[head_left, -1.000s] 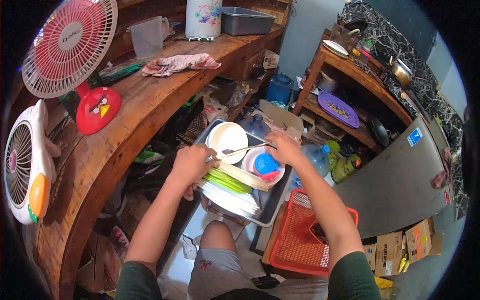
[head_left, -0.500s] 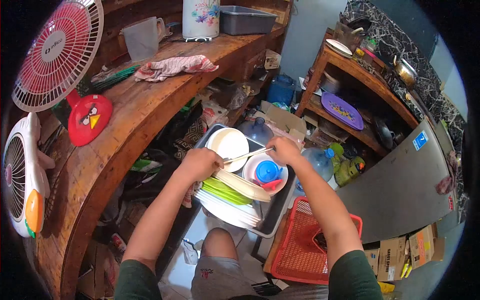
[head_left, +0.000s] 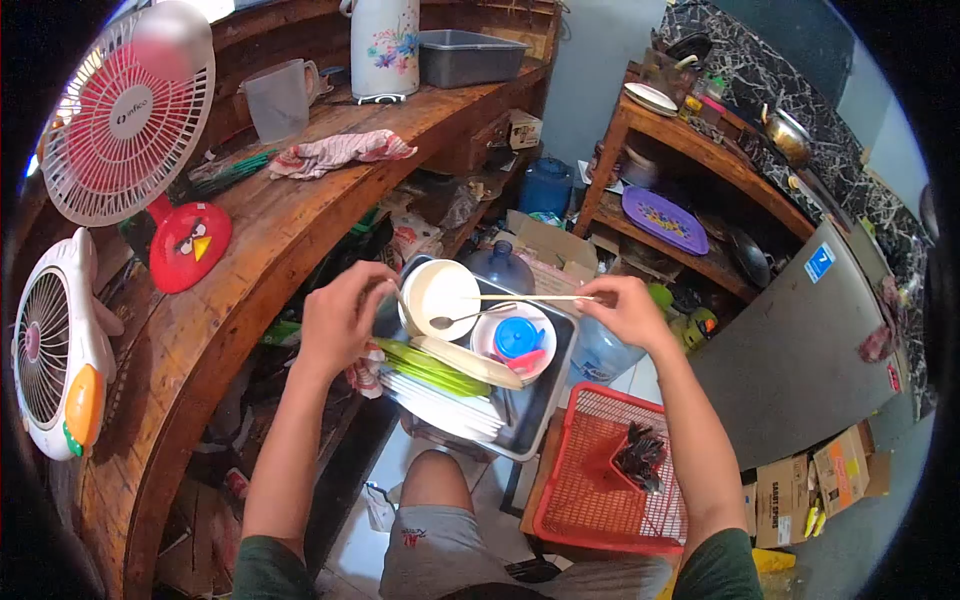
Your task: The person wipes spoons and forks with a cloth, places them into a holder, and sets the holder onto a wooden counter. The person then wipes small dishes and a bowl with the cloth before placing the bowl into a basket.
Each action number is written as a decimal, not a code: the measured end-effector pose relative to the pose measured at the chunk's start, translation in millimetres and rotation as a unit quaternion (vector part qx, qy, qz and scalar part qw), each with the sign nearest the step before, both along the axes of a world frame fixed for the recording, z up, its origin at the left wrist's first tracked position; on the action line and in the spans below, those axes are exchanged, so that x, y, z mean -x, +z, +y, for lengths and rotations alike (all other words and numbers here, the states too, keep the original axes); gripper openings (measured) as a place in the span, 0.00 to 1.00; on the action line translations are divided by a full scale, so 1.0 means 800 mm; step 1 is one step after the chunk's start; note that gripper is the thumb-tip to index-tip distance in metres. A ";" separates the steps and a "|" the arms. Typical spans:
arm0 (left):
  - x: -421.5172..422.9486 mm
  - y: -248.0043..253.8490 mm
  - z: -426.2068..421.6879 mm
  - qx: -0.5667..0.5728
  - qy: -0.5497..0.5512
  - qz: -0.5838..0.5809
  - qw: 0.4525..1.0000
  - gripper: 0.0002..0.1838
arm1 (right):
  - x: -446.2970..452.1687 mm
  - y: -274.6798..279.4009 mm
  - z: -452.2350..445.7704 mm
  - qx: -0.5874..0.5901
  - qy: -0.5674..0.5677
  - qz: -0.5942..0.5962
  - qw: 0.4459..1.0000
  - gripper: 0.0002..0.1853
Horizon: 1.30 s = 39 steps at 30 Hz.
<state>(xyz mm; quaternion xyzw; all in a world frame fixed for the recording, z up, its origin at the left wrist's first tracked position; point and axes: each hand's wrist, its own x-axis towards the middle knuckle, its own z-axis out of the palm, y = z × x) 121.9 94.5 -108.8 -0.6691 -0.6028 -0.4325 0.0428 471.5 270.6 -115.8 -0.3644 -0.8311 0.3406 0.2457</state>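
My right hand (head_left: 625, 308) pinches the end of pale chopsticks (head_left: 530, 297), which point left over the dark tub (head_left: 555, 385). At the tub's left side my left hand (head_left: 350, 310) is closed, thumb and forefinger together beside the cream bowls (head_left: 440, 298); what it holds, if anything, is too small to name. A metal spoon (head_left: 470, 316) lies across the bowls, its bowl end to the left. A blue-lidded cup (head_left: 517, 338) and a pink item (head_left: 527, 363) sit in a white bowl. Green plates (head_left: 435, 370) and white plates (head_left: 440, 408) lean in front.
A red basket (head_left: 560, 470) at the lower right holds a red container of dark cutlery (head_left: 640, 457). Two fans, a cloth (head_left: 340, 153) and a pitcher (head_left: 278, 103) are at the left. Behind stand water bottles (head_left: 500, 268) and a shelf with a purple tray (head_left: 665, 219).
My hands have moved apart. The chopsticks stay with my right hand, away from my left, and the spoon now rests across the bowls. The view has shifted slightly.
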 end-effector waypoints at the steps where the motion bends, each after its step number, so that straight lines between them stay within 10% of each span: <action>1: -0.007 0.011 -0.010 -0.041 0.006 -0.034 0.999 0.05 | -0.012 0.009 -0.015 -0.002 -0.003 0.002 1.000 0.09; 16: -0.181 0.051 -0.084 -0.156 -0.197 -0.406 0.879 0.06 | -0.210 0.019 -0.259 0.085 -0.145 0.511 0.843 0.06; 25: -0.314 0.029 -0.092 0.027 -0.266 -0.387 0.882 0.06 | -0.270 0.016 -0.299 -0.031 -0.256 0.390 0.884 0.07; 39: -0.405 -0.002 -0.079 -0.019 -0.286 -0.188 0.939 0.06 | -0.277 -0.015 -0.306 -0.067 -0.276 0.360 0.889 0.06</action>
